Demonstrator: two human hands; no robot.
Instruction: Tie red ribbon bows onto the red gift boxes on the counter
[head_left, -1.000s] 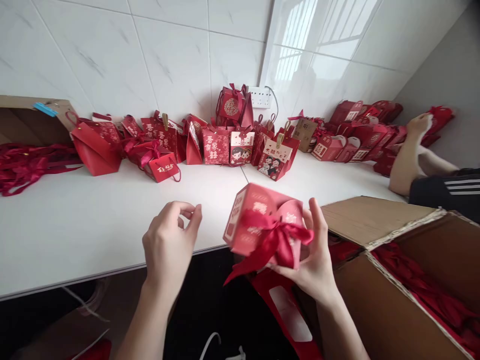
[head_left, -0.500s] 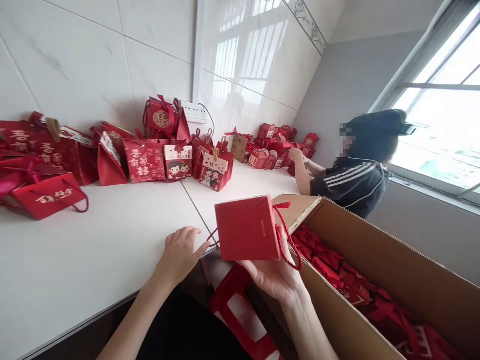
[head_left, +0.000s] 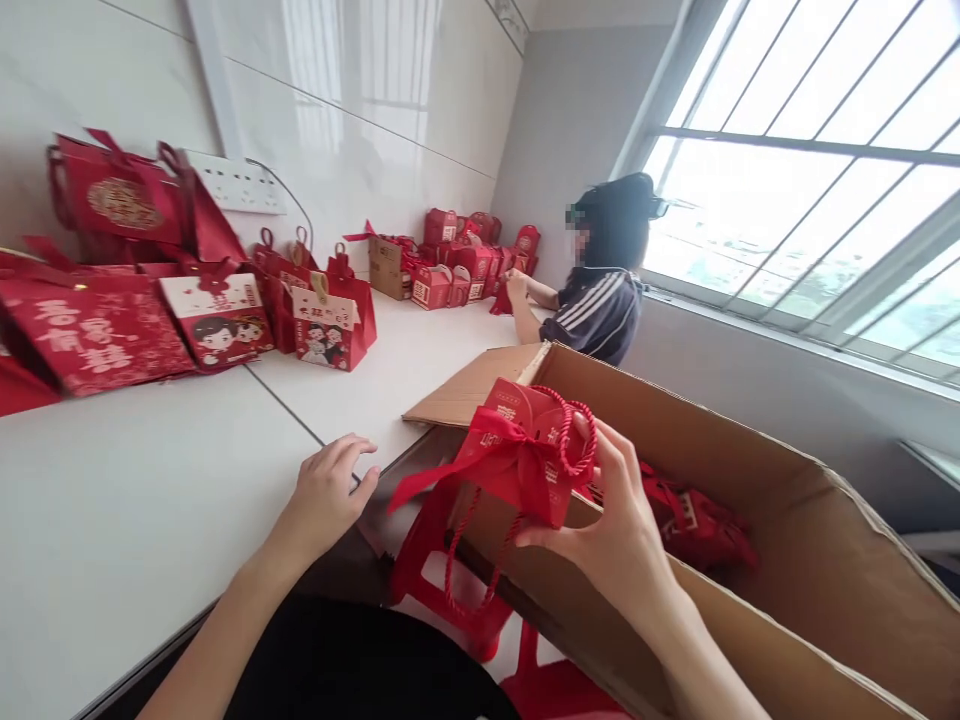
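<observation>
A small red gift box with a ribbon bow and twisted cord handles is gripped in my right hand, thumb below and fingers on its far side. It is held over the near edge of a large cardboard carton, its bow turned towards me and one cord loop hanging down. My left hand is over the edge of the white table, fingers loosely apart and holding nothing. Inside the carton lie several red gift boxes, partly hidden by its wall and my right hand.
Red gift boxes stand along the wall at the left, and more are stacked at the far end. A co-worker handles a red item there. A power strip is on the wall; red stools stand below the table.
The view has swung right. In my right hand the gift box has turned from its plain red face to its bow side and now sits nearer the carton. My left hand stays empty.
</observation>
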